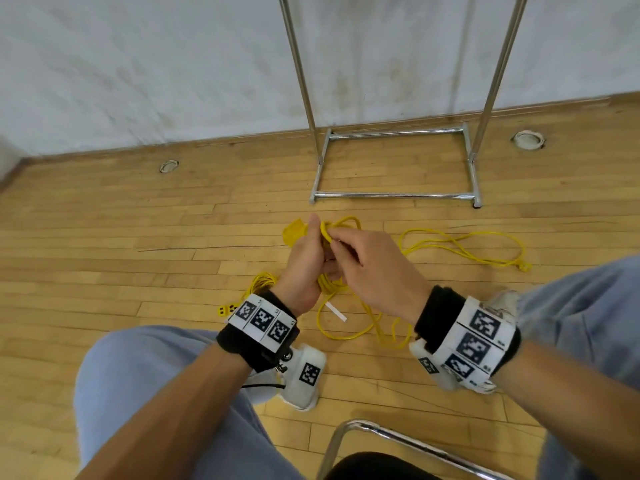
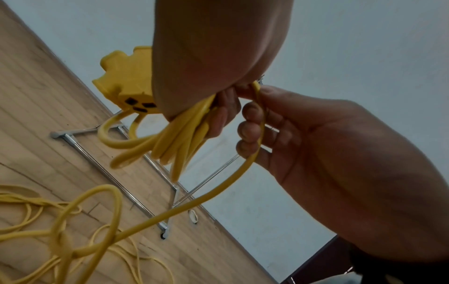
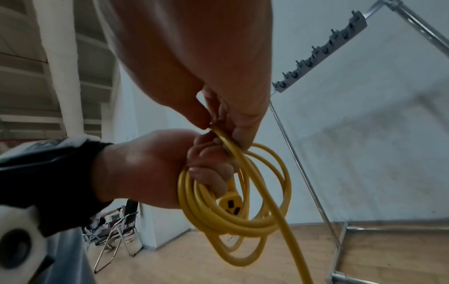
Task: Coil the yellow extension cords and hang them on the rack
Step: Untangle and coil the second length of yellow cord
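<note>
In the head view my left hand grips a bundle of loops of a yellow extension cord, its socket block sticking out past the thumb. My right hand pinches a strand of the same cord at the top of the bundle. The left wrist view shows the coil in my curled fingers and the socket block; the right hand holds a strand that trails to the floor. In the right wrist view the coil hangs from my left hand.
The cord's loose tail lies on the wooden floor to the right, ending in a plug. Another yellow cord lies below my left wrist. The metal rack's base stands ahead by the wall; its hook bar is high up. A folding chair stands at the left.
</note>
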### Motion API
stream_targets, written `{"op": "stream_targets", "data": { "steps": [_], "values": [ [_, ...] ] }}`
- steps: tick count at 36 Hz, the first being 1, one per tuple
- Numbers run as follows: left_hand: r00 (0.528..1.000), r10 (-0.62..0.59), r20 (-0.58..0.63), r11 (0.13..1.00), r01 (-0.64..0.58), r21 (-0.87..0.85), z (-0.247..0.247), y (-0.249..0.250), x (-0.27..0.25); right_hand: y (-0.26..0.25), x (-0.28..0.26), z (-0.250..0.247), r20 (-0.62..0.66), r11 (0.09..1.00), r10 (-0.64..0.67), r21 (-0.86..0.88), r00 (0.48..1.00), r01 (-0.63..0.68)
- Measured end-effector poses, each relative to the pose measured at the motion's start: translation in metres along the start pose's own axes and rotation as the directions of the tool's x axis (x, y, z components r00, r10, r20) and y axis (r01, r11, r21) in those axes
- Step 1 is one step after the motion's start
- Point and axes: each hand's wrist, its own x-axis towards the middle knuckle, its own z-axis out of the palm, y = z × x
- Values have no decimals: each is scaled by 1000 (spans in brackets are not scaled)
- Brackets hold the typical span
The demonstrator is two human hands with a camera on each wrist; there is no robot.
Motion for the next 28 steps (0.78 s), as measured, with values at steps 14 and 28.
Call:
{"op": "stream_targets", "data": {
  "steps": [14, 28],
  "values": [
    [998, 54, 26, 998, -55, 34, 0, -2, 1, 11, 4, 0, -287, 993, 80, 101, 955, -53],
    [991, 117, -72, 989, -109, 103, -5, -1, 4, 8, -9, 16, -94, 994, -25, 107, 995, 35]
  ]
}}
